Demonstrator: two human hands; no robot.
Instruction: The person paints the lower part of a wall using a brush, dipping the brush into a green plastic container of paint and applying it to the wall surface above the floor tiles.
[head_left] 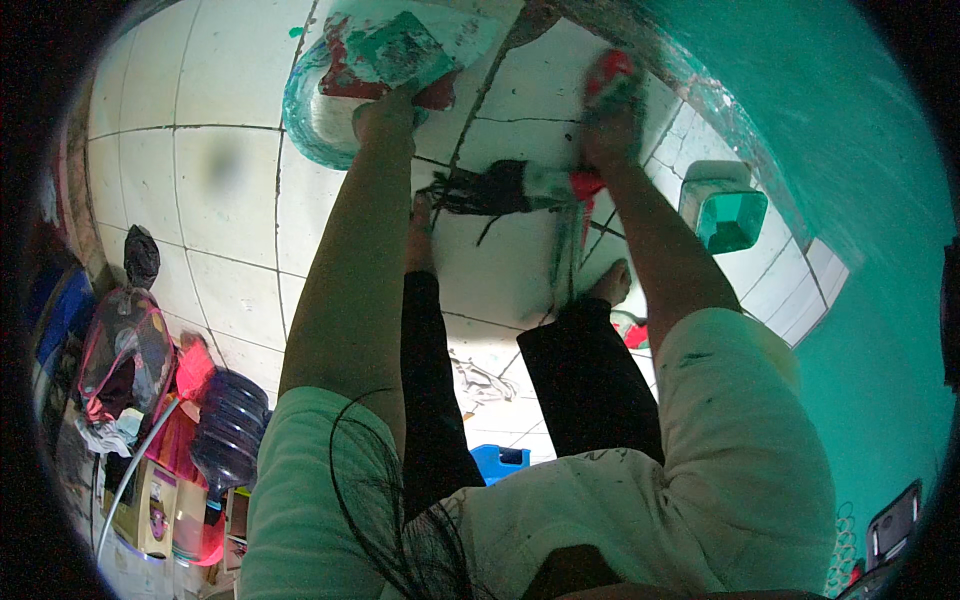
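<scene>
My left hand (384, 118) is closed on a red flat plate (345, 75) smeared with green and white paint or putty. The plate is over a round, see-through teal tub (325, 140) on the tiled floor. Close to the wall's foot, my right hand (610, 135) is closed and blurred. Something red (613, 72) with a whitish patch shows at its far side, too smeared to name. Between my forearms lies a black-bristled brush (480, 193) with a white and red handle end.
A square green container (730, 218) stands right of my right forearm, beside the green wall (840, 130). My bare feet (610, 284) are on the white tiles (235, 200). At left are a dark water jug (232, 430), a mesh bag (125, 345) and clutter. A blue object (498, 463) lies behind my legs.
</scene>
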